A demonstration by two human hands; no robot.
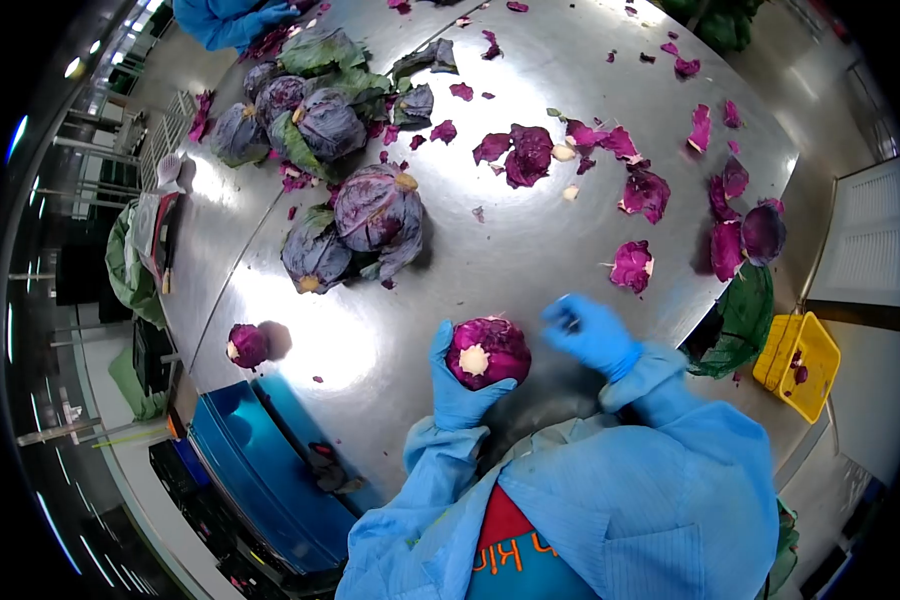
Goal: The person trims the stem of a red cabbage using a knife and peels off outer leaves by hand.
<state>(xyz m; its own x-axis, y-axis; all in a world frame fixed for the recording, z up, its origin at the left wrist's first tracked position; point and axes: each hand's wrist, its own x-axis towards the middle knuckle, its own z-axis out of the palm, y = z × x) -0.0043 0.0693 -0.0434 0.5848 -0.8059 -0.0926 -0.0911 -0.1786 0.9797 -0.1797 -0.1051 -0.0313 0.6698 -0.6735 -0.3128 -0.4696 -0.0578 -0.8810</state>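
My left hand [460, 390], in a blue glove, is wrapped round the side and underside of a trimmed red cabbage [500, 355]. The cabbage's pale cut stem faces up toward me. Just right of it, apart from the cabbage, is my blue-gloved right hand [592, 335]. Its fingers are curled in, and a small dark patch shows between them; what it is I cannot make out. Beyond my hands, two untrimmed cabbages [375, 210] with dull outer leaves rest on the steel table [490, 260].
More untrimmed cabbages [325, 125] are heaped farther back. A small peeled cabbage [247, 345] sits at the left, near a blue bin [260, 470]. Torn purple leaves [630, 265] lie scattered on the right. A yellow basket [798, 365] stands beyond the edge. Another person's blue sleeve [215, 22] shows top left.
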